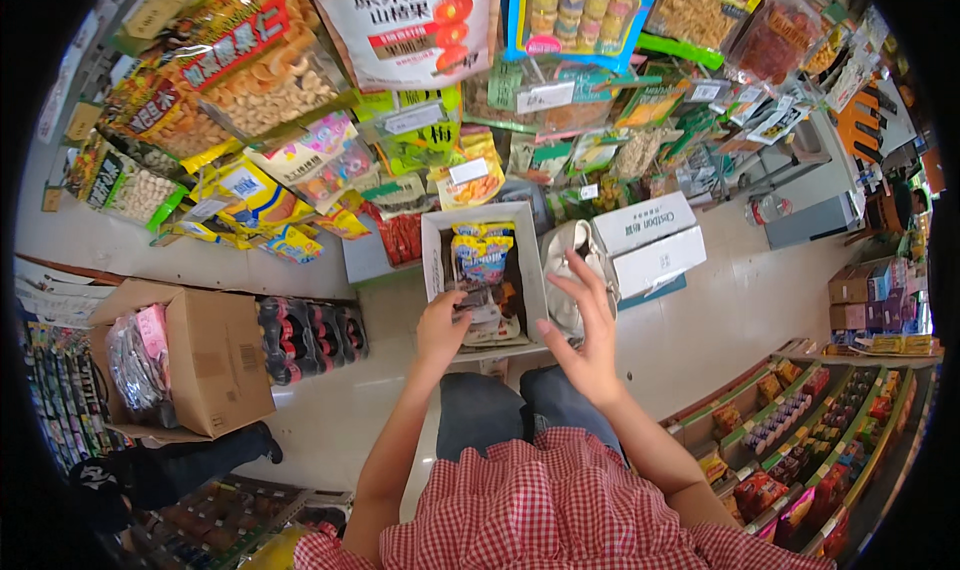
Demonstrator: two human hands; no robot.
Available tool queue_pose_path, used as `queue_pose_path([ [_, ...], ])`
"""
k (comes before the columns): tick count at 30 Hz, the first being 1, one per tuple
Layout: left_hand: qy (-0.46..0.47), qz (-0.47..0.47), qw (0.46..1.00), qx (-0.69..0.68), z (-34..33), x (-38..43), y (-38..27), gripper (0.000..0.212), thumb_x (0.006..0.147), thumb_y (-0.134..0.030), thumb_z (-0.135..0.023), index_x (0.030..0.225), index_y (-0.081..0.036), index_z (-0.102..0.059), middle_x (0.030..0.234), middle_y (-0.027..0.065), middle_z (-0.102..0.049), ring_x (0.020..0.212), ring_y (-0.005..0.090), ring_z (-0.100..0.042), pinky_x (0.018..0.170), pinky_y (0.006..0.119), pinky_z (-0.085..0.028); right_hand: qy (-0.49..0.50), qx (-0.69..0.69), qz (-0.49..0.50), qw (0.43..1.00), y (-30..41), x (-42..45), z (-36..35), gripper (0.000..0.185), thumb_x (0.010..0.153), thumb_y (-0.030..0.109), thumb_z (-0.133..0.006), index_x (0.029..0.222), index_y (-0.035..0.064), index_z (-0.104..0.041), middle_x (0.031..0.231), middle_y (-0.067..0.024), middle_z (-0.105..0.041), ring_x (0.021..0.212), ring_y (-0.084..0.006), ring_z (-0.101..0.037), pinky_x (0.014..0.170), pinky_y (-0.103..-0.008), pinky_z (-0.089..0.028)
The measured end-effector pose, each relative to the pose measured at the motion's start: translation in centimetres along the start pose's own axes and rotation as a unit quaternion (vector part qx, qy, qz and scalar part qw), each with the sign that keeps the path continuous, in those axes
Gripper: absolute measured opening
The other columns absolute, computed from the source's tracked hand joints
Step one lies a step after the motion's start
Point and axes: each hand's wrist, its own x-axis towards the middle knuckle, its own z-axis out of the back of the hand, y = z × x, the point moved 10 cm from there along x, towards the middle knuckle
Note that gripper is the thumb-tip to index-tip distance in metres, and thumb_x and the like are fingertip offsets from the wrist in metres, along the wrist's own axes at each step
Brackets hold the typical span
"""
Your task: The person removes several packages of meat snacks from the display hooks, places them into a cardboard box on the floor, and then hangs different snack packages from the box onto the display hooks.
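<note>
A white carton (534,285) stands open in front of my knees, with snack packets inside. At its far end is a yellow-and-blue snack bag (484,253); a clear plastic packet (484,311) lies nearer to me. My left hand (442,326) reaches over the carton's left side, fingertips curled at the clear packet; whether they grip it is not plain. My right hand (589,337) is raised beyond the carton's right side, fingers apart and holding nothing. Below and behind its fingers sits a cream-coloured bag (562,270), partly hidden by the hand.
Hanging snack bags (409,26) crowd the rack ahead. White cartons (649,232) stand right of the cream bag. At left are a large cardboard box (221,360), shrink-wrapped bottles (311,337) and a person's leg (202,450). Shelves of packaged goods (810,435) line the right.
</note>
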Motion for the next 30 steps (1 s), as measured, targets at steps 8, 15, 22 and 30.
queue_pose_path([
  [8, 0.105, 0.004, 0.953, 0.285, -14.6, -0.8, 12.3, 0.021, 0.075, -0.011, -0.067, 0.095, -0.006, -0.067, 0.110, 0.0108, -0.060, 0.107, 0.0309, -0.053, 0.084, 0.044, -0.045, 0.016, 0.057, -0.132, 0.989, -7.1, -6.6, -4.6, 0.043, 0.077, 0.007, -0.070, 0.119, 0.0062, -0.057, 0.139, -0.0163, -0.044, 0.126, -0.0334, -0.045, 0.103, -0.0405, -0.037],
  [15, 0.130, -0.048, 0.928, 0.346, -19.8, -2.5, 19.5, 0.033, 0.077, -0.024, -0.059, 0.093, 0.004, -0.071, 0.132, 0.0138, -0.049, 0.119, 0.0365, -0.040, 0.100, 0.049, -0.031, 0.001, 0.074, -0.269, 0.960, -11.3, -12.3, -5.5, 0.043, 0.080, 0.010, -0.067, 0.122, 0.0067, -0.055, 0.138, -0.0159, -0.046, 0.123, -0.0309, -0.048, 0.101, -0.0388, -0.039],
  [22, 0.164, -0.028, 0.926, 0.340, -22.3, -0.4, 22.7, 0.046, 0.076, -0.029, -0.058, 0.105, 0.007, -0.066, 0.143, 0.0108, -0.041, 0.124, 0.0383, -0.036, 0.105, 0.051, -0.027, -0.033, 0.113, -0.349, 0.930, -12.8, -15.6, -5.9, 0.044, 0.082, 0.014, -0.064, 0.124, 0.0077, -0.055, 0.139, -0.0147, -0.045, 0.124, -0.0298, -0.048, 0.096, -0.0404, -0.043],
  [30, 0.205, 0.021, 0.932, 0.298, -22.1, 0.6, 20.0, 0.049, 0.082, -0.024, -0.053, 0.121, 0.004, -0.056, 0.138, 0.0089, -0.046, 0.119, 0.0344, -0.040, 0.105, 0.047, -0.028, -0.064, 0.141, -0.368, 0.917, -12.8, -17.0, -5.1, 0.045, 0.083, 0.014, -0.064, 0.127, 0.0081, -0.053, 0.140, -0.0130, -0.044, 0.124, -0.0285, -0.048, 0.097, -0.0402, -0.043],
])
